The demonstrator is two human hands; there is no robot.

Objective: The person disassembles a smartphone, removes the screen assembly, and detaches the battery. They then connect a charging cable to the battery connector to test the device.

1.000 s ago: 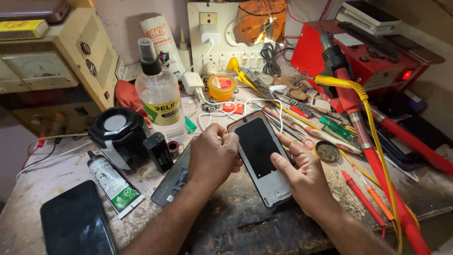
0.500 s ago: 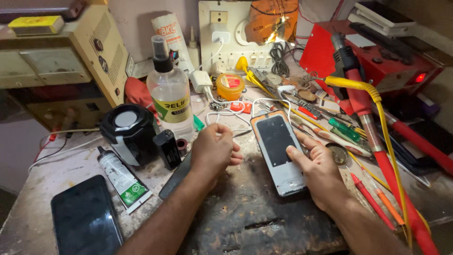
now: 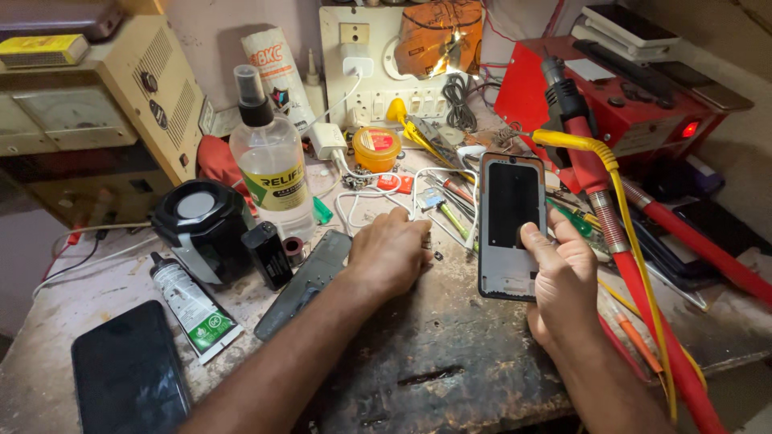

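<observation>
Crowding right hand (image 3: pixel 563 273) — phone frame (image 3: pixel 511 227), cables (image 3: pixel 635 241), spray bottle (image 3: pixel 272 157)

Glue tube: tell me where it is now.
The glue tube lies on the bench at lower left of the head view, between the black phone and the round black device, left of the left hand.

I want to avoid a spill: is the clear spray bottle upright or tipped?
Upright. The spray bottle stands on its base on the bench, black nozzle on top, behind the left hand.
</observation>
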